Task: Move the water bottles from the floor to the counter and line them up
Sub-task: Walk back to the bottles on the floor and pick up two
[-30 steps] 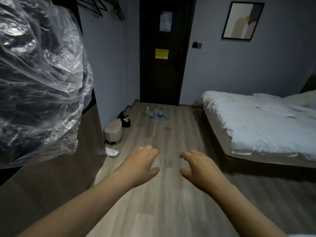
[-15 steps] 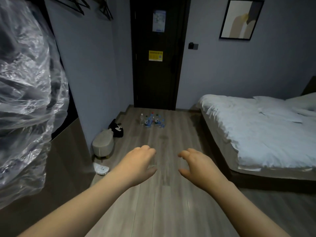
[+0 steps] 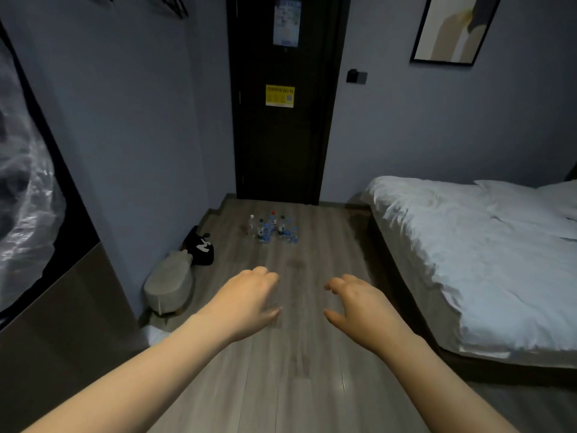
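I held my left hand and right hand out in front of me, fingers spread and curled, holding nothing. The water bottles stood bunched together on the floor by the dark door — far from both hands. A bed was on my right.

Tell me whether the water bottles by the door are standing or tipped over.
Standing, as far as visible: the water bottles cluster on the floor with caps pointing up. They are small and distant, so one lying down cannot be excluded.

The water bottles are too small to count; plastic wrap is edge-cropped.
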`<action>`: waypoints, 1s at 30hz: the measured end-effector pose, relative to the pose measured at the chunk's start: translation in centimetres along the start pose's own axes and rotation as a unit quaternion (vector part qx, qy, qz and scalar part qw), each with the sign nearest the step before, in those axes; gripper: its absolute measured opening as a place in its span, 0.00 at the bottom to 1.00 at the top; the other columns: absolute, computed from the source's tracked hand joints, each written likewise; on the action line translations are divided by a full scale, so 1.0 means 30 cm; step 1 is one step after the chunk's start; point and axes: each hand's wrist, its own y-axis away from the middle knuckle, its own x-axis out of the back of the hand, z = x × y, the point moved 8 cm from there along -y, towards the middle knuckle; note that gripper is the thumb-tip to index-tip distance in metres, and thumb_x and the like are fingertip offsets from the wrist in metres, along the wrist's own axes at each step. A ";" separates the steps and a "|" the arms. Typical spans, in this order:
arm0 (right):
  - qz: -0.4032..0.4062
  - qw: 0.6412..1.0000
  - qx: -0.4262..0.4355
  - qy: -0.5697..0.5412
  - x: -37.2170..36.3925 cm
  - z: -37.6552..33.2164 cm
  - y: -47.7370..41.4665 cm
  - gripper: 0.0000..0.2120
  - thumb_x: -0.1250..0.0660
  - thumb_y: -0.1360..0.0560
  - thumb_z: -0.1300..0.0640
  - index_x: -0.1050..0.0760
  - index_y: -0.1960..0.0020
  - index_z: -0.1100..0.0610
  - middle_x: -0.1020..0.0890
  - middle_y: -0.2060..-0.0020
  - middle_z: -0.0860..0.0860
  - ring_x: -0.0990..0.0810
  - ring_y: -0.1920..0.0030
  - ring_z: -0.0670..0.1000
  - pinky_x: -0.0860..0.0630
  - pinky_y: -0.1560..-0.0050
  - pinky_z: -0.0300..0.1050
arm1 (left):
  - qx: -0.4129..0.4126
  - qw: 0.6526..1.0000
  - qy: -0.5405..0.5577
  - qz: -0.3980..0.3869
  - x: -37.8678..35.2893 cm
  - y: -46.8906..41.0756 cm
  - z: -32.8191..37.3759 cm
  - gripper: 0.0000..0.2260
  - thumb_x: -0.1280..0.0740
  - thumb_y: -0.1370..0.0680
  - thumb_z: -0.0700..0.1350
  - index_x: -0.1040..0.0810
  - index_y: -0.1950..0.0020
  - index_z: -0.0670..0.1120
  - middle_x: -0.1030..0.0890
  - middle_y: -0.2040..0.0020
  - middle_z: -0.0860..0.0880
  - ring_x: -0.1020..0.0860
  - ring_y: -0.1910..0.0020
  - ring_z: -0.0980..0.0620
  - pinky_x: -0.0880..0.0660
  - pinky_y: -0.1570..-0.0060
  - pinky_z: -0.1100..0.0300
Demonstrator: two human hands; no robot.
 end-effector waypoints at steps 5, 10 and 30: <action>0.002 1.000 0.017 -0.005 0.005 0.143 -0.298 0.23 0.36 0.24 0.46 0.33 0.31 0.50 0.25 0.40 0.48 0.24 0.41 0.49 0.26 0.43 0.42 | 0.024 1.000 -0.003 0.008 -0.003 -0.298 -0.083 0.19 0.37 0.23 0.55 0.29 0.37 0.46 0.26 0.40 0.47 0.26 0.41 0.47 0.29 0.41 0.52; -0.004 1.000 0.026 -0.013 0.012 0.263 -0.582 0.23 0.36 0.24 0.47 0.33 0.30 0.50 0.25 0.41 0.49 0.24 0.43 0.49 0.25 0.45 0.42 | 0.045 0.999 0.004 0.002 -0.006 -0.564 -0.164 0.20 0.37 0.23 0.56 0.29 0.37 0.46 0.26 0.39 0.48 0.26 0.41 0.47 0.28 0.41 0.53; -0.011 0.999 0.021 -0.035 -0.148 0.408 -1.808 0.22 0.36 0.25 0.47 0.31 0.32 0.49 0.24 0.40 0.47 0.24 0.43 0.47 0.26 0.45 0.40 | 0.048 0.998 0.038 -0.019 -0.029 -1.588 -0.850 0.22 0.37 0.23 0.56 0.30 0.33 0.46 0.27 0.38 0.48 0.27 0.39 0.48 0.30 0.40 0.57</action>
